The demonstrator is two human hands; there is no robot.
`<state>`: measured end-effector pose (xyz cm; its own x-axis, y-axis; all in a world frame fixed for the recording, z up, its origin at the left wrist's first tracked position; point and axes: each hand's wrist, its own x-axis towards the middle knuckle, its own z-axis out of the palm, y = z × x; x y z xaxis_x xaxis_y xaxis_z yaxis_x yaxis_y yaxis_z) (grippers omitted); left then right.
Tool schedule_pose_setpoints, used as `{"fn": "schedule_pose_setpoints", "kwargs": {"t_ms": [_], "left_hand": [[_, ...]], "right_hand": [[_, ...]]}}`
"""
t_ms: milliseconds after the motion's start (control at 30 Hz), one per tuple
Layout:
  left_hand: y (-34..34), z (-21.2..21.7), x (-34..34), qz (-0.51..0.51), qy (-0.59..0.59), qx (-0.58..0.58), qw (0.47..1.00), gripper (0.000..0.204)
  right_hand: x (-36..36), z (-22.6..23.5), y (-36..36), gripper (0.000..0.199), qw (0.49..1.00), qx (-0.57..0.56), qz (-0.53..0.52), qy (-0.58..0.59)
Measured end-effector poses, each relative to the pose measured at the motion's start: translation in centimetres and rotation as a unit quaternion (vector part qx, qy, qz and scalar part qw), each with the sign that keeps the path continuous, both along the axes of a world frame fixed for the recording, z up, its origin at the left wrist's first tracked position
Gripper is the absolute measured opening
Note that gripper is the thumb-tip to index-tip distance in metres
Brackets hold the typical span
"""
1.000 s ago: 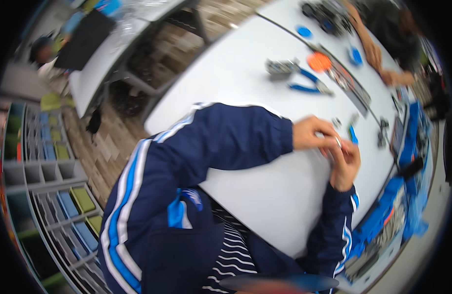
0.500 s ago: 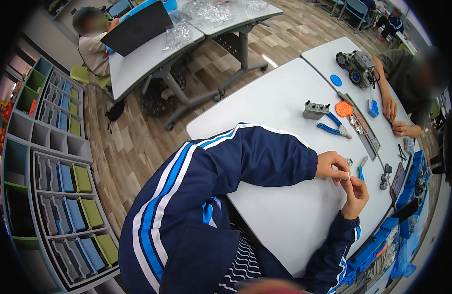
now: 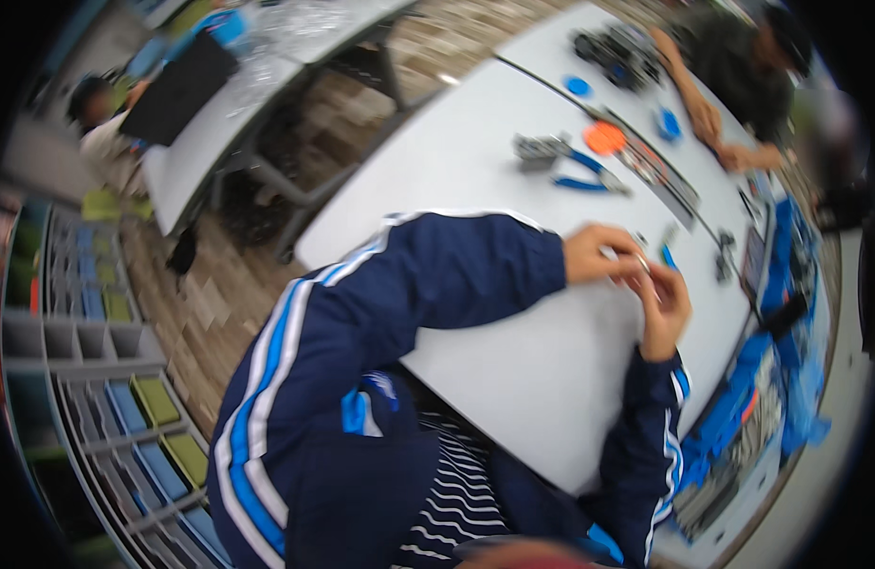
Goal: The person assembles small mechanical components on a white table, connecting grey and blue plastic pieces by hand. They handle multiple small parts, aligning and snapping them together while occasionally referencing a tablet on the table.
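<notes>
Above the white table [image 3: 513, 370], my two hands meet with their fingertips pinched together. My left hand [image 3: 597, 254] and my right hand [image 3: 667, 313] both close on a small whitish piece [image 3: 643, 265], too small and blurred to name. Just beyond the fingers lies a small blue and green part [image 3: 667, 248]. Farther off on the tabletop are blue-handled pliers [image 3: 589, 180], a grey block-shaped unit [image 3: 537, 152] and an orange disc [image 3: 605, 138].
Across the table, another person's hands [image 3: 731, 152] rest near a blue part [image 3: 669, 124] and a wheeled grey model [image 3: 616, 52]. Blue cases of parts [image 3: 731, 436] stand along the right. A shelf unit with trays [image 3: 124, 408] is at left.
The whole view has shifted, so everything sits farther left and higher, and it is more blurred. My hands keep the same pinch on the small piece.
</notes>
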<state>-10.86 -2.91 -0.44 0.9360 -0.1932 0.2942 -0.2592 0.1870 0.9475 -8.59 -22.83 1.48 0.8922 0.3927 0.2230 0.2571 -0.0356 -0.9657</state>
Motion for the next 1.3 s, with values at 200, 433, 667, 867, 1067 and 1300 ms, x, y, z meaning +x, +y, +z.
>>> {"fn": "schedule_pose_setpoints", "kwargs": {"t_ms": [200,433,667,867,1067,1300], "left_hand": [[0.0,0.4,-0.3,0.018,0.014,0.1,0.995,0.028],[-0.3,1.2,-0.2,0.003,0.073,0.051,0.996,0.028],[-0.3,1.5,-0.4,0.045,0.022,0.126,0.991,0.026],[-0.2,2.0,-0.5,0.06,-0.005,0.144,0.988,0.027],[0.3,1.8,-0.5,0.057,-0.033,0.182,0.981,0.024],[0.2,1.4,0.1,0.075,-0.048,0.178,0.98,0.03]], "right_hand": [[-0.1,-1.2,0.2,0.026,0.998,0.049,-0.025,0.008],[0.3,-0.8,-0.1,0.018,0.999,0.03,-0.024,0.007],[0.3,-0.5,-0.1,0.02,1.0,-0.003,-0.005,0.008],[0.0,0.0,0.1,0.018,0.999,-0.015,-0.015,-0.027],[0.1,-0.2,0.1,0.014,0.998,-0.024,-0.01,-0.06],[0.9,-0.9,0.0,0.015,0.991,-0.05,-0.038,-0.118]]}}
